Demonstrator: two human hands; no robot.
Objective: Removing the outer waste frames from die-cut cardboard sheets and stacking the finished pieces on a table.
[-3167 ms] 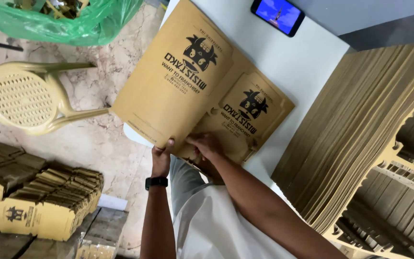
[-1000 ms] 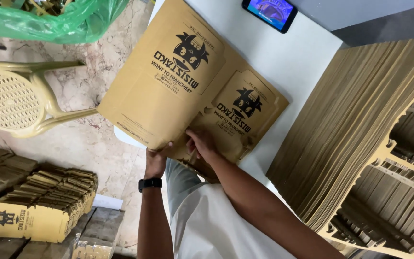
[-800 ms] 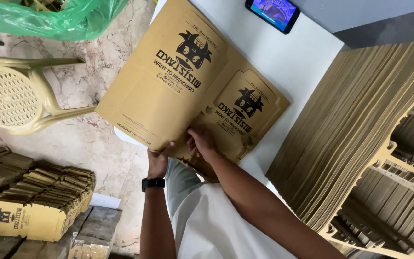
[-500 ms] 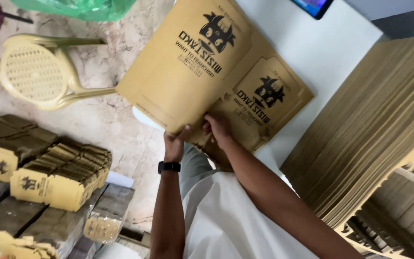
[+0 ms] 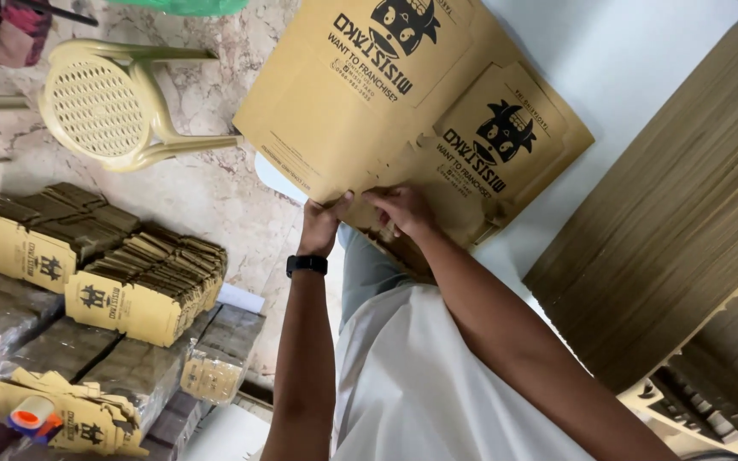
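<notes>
A flat brown cardboard box blank (image 5: 403,111) with black printing lies partly on a white table (image 5: 634,60), its left part hanging over the floor. My left hand (image 5: 322,224), with a black watch on the wrist, pinches the near edge of the blank. Just to its right, my right hand (image 5: 403,209) presses its fingers on the same near edge, on a flap. Both hands touch the cardboard close together.
A tall stack of flat brown cardboard sheets (image 5: 685,213) fills the right side. A yellow plastic stool (image 5: 104,107) stands on the marble floor. Bundles of folded printed boxes (image 5: 113,265) lie at the left, with a tape roll (image 5: 32,414) below them.
The view has shifted down and toward the left, so the phone and green bag have left the frame. Both hands stay on the near edge of the blank, fingers working the flap.
</notes>
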